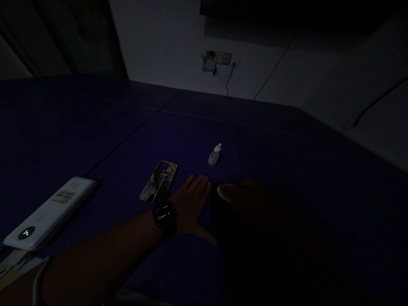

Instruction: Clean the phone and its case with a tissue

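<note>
The picture is very dark. My left hand (191, 204), with a black smartwatch (164, 215) on its wrist, lies palm down with fingers stretched out and thumb apart. It rests at the left edge of a black flat thing (229, 250), whose kind I cannot make out. My right hand (251, 197), mostly in shadow, is closed on a white pad (225, 193) over the far part of that black thing. Beyond my left fingertips stands a small dropper bottle (213, 157) with a white top. A patterned phone case (159, 182) lies left of my left hand.
A white power bank (51, 214) with a lit display lies at far left on the blue surface (178, 136). Papers (19, 263) are below it. Wall sockets (218, 59) with cables are at the back, under a dark screen-like panel (287, 15).
</note>
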Motion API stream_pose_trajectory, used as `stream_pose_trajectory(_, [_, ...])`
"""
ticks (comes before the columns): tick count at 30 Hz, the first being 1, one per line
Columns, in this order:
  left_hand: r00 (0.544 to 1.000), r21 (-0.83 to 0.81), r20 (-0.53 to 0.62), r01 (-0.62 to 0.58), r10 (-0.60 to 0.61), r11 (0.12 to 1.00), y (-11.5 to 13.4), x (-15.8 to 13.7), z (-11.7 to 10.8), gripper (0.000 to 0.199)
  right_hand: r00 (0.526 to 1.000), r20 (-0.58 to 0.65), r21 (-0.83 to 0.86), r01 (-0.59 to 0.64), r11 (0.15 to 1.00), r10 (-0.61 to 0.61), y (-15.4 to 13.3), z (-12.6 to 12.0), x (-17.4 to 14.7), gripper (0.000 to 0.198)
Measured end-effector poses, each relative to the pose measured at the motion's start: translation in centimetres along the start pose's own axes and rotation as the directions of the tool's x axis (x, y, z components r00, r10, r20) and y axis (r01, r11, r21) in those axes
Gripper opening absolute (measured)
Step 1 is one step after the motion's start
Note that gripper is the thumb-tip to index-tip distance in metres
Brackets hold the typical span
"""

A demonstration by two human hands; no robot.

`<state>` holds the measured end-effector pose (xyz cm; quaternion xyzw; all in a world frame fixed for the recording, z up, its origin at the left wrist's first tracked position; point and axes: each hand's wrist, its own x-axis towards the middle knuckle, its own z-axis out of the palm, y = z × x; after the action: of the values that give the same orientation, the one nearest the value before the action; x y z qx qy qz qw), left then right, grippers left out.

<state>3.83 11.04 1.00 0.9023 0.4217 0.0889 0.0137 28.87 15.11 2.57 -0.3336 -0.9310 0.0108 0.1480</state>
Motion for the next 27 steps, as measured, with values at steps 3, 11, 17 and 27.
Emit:
stream_pose_trajectory(3, [1.000,-0.002,-0.003,-0.011,0.011,1.000,-0.13,0.01,0.21,0.134,1.000,0.004,-0.021,-0.004,1.000,0.004,0.05,0.44,0.13,0.048])
stream_pose_trajectory(11, [1.000,-0.004,-0.030,-0.004,0.004,1.000,-0.19,-0.11,0.62,0.134,0.998,0.054,0.007,-0.015,1.000,0.015,-0.17,-0.10,-0.16,0.045])
stream_pose_trajectory(17, [1.000,-0.022,-0.024,-0.011,0.010,1.000,-0.24,-0.07,0.39,0.134,0.997,0.068,0.022,0.018,1.000,-0.019,-0.25,0.69,0.11,0.056])
stream_pose_trajectory(27, [1.000,-0.029,-0.020,-0.008,0.008,1.000,-0.21,-0.05,0.36,0.134,0.998,0.056,-0.001,-0.030,1.000,0.030,-0.32,0.47,0.22,0.053])
